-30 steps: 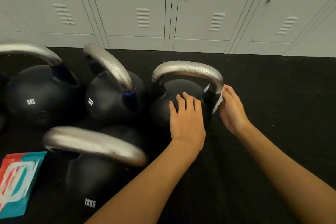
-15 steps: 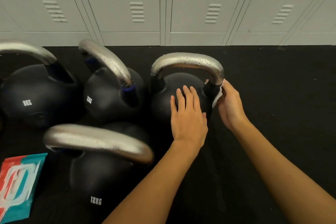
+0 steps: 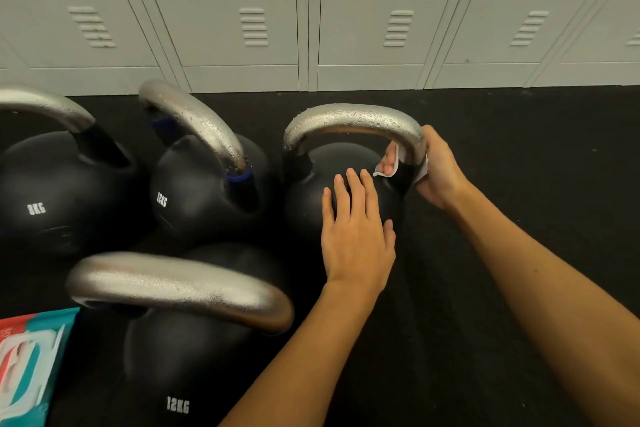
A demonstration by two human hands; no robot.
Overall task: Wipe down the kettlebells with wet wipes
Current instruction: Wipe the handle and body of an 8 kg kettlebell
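Several black kettlebells with silver handles stand on the dark floor. On the right one point(image 3: 311, 198), my left hand point(image 3: 356, 232) lies flat on the black ball with its fingers straight. My right hand point(image 3: 438, 170) grips the right leg of that kettlebell's wet, beaded handle point(image 3: 349, 121) through a white wet wipe point(image 3: 389, 168), whose corner sticks out inside the handle loop. Two more kettlebells stand to the left, one marked 12KG point(image 3: 194, 194) and one marked 8KG point(image 3: 52, 198). A fourth, marked 12KG point(image 3: 180, 357), is nearest me.
A red, teal and white wipes packet point(image 3: 27, 367) lies at the bottom left on the floor. A row of grey lockers point(image 3: 311, 10) closes off the far side. Black rubber floor point(image 3: 519, 149) stretches to the right of the kettlebells.
My right hand has slid up the right leg of the handle with the wipe, which now shows inside the loop. My left hand has stayed flat on the ball.
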